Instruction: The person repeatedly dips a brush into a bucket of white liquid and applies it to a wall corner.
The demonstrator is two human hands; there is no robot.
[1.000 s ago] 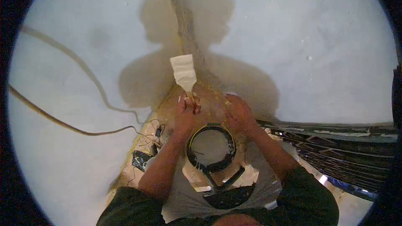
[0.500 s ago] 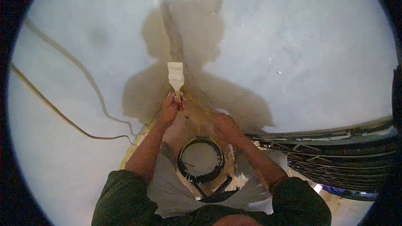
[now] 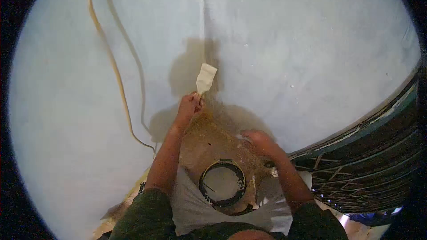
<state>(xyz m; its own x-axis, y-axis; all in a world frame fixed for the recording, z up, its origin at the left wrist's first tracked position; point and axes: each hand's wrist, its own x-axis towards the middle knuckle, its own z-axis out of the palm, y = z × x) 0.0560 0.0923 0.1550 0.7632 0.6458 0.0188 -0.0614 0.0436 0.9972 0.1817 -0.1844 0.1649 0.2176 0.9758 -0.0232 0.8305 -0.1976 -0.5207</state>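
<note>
My left hand is closed around the handle of a paintbrush. The brush points upward and leans right, its broad head coated in off-white paint and overlapping the corner seam between two pale walls. Lower and to the right, my right hand is held out over the floor near the right wall's base, with nothing visible in it and its fingers apart. Between my knees stands a dark-rimmed paint bucket with a wire handle and greyish-white paint inside.
A tan cable hangs along the left wall. To the right, a dark metal lattice curves along the wall's lower edge. Brown, paint-spotted floor lies between the walls and the bucket.
The camera view has shifted, so the corner seam and bucket sit further right. The brush has gone from upright to leaning right. My right hand's fingers show more clearly.
</note>
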